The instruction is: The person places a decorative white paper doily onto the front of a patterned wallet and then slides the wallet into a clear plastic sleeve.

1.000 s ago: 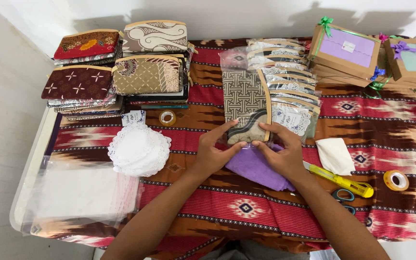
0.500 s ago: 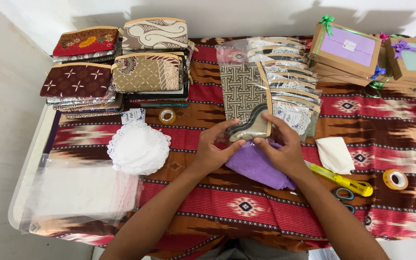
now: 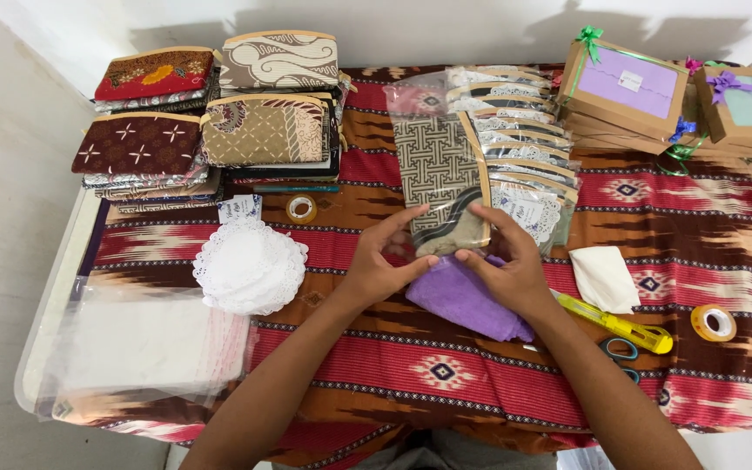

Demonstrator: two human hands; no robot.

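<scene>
Fingers: left hand [image 3: 374,265] has thumb and fingertips spread, touching the near left edge of the clear bag [image 3: 439,178]; right hand [image 3: 506,265] pinches the bag's near right corner, thumb on top, fingers curled under.
Table cloth [image 3: 698,235]: red and brown woven pattern, covers the whole work surface.
Pouch stacks [image 3: 211,122]: four piles of patterned pouches, far left, well apart from the hands.
Gift boxes [image 3: 624,91]: brown, ribboned, far right corner.
Bagged row [image 3: 524,152]: finished pouches in clear bags, overlapped, touching the right edge of the held bag.
Pouch [image 3: 437,174]: grey maze pattern with tan trim, inside the clear bag at table centre, near end lifted by both hands over the purple cloth [image 3: 467,300].
Axis: long axis runs away from the person, tilted slightly left; bag's far end points to the wall, the end in the hands toward the person.
Doilies [image 3: 250,265]: white lace stack, left of the left hand.
Cutter [image 3: 615,326]: yellow, just right of the right wrist.
Risk, judged: left grip looks loose, so the slick plastic may slip and the pouch skew inside.
Risk, judged: far end may nudge the bagged row out of line.
</scene>
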